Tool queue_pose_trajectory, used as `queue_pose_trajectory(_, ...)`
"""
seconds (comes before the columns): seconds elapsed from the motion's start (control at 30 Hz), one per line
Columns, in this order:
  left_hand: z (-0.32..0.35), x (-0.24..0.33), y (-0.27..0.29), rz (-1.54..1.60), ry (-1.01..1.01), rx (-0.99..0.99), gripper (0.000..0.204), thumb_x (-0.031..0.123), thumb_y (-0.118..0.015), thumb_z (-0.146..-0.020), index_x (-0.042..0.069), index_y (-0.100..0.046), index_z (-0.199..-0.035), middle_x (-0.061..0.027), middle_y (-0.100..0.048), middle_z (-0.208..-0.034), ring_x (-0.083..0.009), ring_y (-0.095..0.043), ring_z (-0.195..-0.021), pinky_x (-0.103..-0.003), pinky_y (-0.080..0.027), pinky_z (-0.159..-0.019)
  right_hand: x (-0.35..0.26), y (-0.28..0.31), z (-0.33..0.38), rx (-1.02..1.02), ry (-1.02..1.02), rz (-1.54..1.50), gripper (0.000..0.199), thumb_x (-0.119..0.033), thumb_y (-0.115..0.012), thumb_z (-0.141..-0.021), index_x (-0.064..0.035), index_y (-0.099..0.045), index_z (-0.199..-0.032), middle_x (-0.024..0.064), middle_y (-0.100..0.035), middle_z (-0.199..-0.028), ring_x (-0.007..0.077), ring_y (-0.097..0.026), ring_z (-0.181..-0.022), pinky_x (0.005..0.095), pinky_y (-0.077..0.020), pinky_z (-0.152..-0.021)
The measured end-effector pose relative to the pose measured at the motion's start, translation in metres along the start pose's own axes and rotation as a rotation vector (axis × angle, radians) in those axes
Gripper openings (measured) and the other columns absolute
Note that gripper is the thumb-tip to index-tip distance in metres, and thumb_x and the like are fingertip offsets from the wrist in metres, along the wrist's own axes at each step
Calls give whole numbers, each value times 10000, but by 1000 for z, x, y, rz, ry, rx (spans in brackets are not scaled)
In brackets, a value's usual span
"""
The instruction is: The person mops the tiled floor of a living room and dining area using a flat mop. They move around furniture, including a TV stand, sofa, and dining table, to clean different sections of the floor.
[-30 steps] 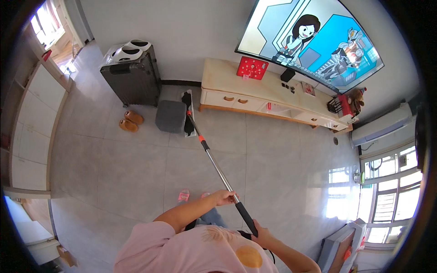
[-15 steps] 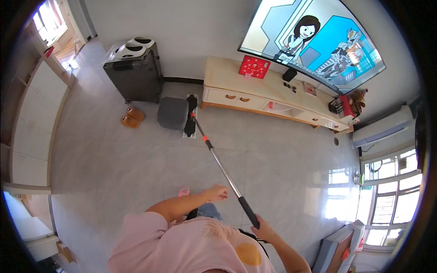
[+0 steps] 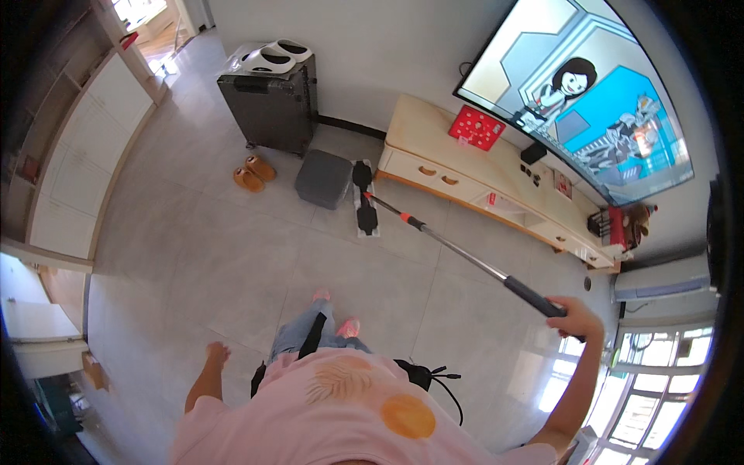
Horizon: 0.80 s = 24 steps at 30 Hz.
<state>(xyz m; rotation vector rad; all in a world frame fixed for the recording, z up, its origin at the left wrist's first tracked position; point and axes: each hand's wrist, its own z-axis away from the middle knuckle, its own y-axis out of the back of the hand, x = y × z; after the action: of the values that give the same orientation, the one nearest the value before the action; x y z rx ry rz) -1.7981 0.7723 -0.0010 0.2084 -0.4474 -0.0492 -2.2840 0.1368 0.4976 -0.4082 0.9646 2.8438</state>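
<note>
My right hand (image 3: 575, 318), out at the right, is closed round the dark grip of a flat mop (image 3: 473, 258). The mop's silver telescopic pole with orange joints slants to the far left. Its long black head (image 3: 366, 218), edged by a pale pad, lies on the floor with its left side close by a grey stool (image 3: 324, 180). Low at the left, my left hand (image 3: 219, 353) hangs beside my body, its fingers loosely apart and nothing seen in them.
A dark suitcase (image 3: 273, 108) stands by the wall, brown slippers (image 3: 256, 174) in front of it. Along the far wall runs a low TV cabinet (image 3: 422, 159) under a large lit television (image 3: 589, 101). White cabinets (image 3: 93, 155) line the left; a window (image 3: 651, 395) is at right.
My right hand has swung right and forward with the mop grip, so the pole lies flatter. My left hand has moved from the middle to the left side. The whole view has turned.
</note>
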Motion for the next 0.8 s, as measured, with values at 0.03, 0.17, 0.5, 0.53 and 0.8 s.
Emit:
queue_pose_trajectory(0.03, 26, -9, -6, -355, 23, 116, 109, 197, -398, -783, 111, -465, -782, -68, -514, -687, -189, -510, -607, -312, -429, -449, -16, 13, 1, 42, -60, 65, 493, -68, -610, -630, -75, -456, -1098, 53, -527, -626, 104, -478, -428, 232, -411, -397)
queue_pose_trajectory(0.17, 60, -59, 20, -268, 294, 268, 112, 176, -388, -782, 87, -449, -813, -72, -490, -650, -213, -485, -549, -318, -402, -432, -105, 68, -15, 85, -122, 219, 479, -33, -593, -620, -95, -479, -1081, 49, -531, -605, 109, -490, -411, 231, -425, -389)
queue_pose_trajectory(0.5, -15, 17, -208, -868, -567, -646, 200, 233, -429, -777, 54, -467, -857, -103, -545, -751, -262, -540, -686, -336, -427, -542, -328, 109, -35, 13, -96, 480, 492, -42, -606, -614, -110, -485, -1086, 71, -549, -611, 113, -536, -446, 217, -446, -425)
queue_pose_trajectory(0.53, 25, 55, -249, -550, -314, -577, 213, 231, -440, -776, 52, -462, -891, -96, -546, -770, -241, -543, -692, -325, -430, -564, -335, 109, -31, 27, -123, 484, 492, -31, -599, -619, -95, -477, -1091, 69, -553, -614, 110, -533, -444, 218, -444, -424)
queue_pose_trajectory(0.8, 74, 165, -280, 83, -202, -425, 242, 196, -444, -790, 54, -426, -985, -83, -532, -854, -180, -536, -726, -287, -446, -594, -429, 103, -44, 47, -105, 736, 508, -87, -621, -605, -148, -489, -1092, 54, -577, -652, 103, -526, -475, 208, -425, -467)
